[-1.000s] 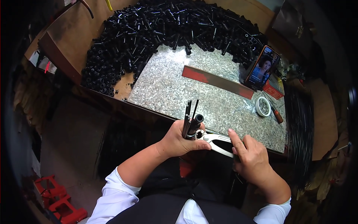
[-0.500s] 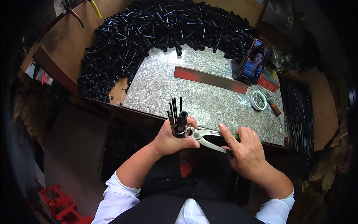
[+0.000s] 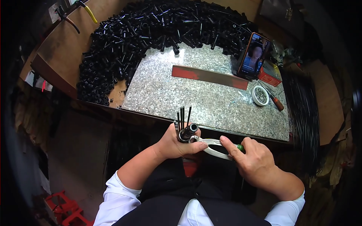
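Head view showed the left hand (image 3: 169,142) gripping a black tube (image 3: 190,130) and thin black rods (image 3: 182,115) together, ends up, apparently steadying them beside the head of the pliers (image 3: 213,142), before the stone slab's (image 3: 169,98) near edge. The right hand (image 3: 257,158) was curled round the pliers, index finger along one arm, probably for control; whether the jaws touched the tube, I couldn't tell.

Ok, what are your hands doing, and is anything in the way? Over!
Left hand gripping black tube and thin rods. Right hand on pincers, head by the tube. Nothing seen blocking; red-and-brown bar lies apart.
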Demonstrator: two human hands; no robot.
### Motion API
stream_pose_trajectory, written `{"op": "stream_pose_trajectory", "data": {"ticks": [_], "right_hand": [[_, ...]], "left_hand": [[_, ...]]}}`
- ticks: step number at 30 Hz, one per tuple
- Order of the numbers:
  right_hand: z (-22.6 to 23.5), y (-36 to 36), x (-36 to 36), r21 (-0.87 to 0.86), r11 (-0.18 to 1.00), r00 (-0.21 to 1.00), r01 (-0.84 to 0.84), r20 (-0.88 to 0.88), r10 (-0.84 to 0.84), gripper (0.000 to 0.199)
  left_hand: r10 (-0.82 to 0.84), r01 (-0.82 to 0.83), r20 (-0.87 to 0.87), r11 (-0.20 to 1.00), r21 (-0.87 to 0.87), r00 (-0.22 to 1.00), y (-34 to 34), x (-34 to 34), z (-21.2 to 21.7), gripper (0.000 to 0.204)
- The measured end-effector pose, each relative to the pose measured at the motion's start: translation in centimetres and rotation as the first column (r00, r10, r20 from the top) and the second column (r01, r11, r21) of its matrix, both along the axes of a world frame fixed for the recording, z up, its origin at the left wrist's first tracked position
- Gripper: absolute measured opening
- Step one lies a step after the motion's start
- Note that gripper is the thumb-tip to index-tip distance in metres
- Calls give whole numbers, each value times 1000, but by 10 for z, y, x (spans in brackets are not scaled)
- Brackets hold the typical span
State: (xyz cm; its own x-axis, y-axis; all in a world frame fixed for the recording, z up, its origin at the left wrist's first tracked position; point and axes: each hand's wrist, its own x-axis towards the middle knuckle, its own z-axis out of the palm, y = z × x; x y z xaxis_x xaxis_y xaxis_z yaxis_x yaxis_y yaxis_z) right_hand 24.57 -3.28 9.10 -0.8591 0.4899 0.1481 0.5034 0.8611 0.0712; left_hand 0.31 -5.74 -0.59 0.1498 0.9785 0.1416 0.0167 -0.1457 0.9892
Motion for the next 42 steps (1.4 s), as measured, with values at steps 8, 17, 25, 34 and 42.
{"op": "stream_pose_trajectory", "data": {"ticks": [8,17,25,34,42], "right_hand": [[-21,1,-8,-91,996,997,17,-80,-24,61],[-49,62,-14,-363,912,959,191,-130,-253,68],[-60,39,-34,-9,1000,905,-24,-425,18,42],[-107,-39,-56,-802,-116,757,-586,-490,-433,87],[-11,-10,7,-414,696,392,-587,-897,-203,26]], "left_hand": [[59,-61,85,998,19,995,-1,-7,2,22],[235,-303,462,950,78,855,0,-29,6,34],[255,-366,500,920,137,827,-15,-57,67,33],[-104,-242,939,951,190,328,-16,-62,95,42],[246,140,871,933,-332,425,-30,31,4,82]]}}
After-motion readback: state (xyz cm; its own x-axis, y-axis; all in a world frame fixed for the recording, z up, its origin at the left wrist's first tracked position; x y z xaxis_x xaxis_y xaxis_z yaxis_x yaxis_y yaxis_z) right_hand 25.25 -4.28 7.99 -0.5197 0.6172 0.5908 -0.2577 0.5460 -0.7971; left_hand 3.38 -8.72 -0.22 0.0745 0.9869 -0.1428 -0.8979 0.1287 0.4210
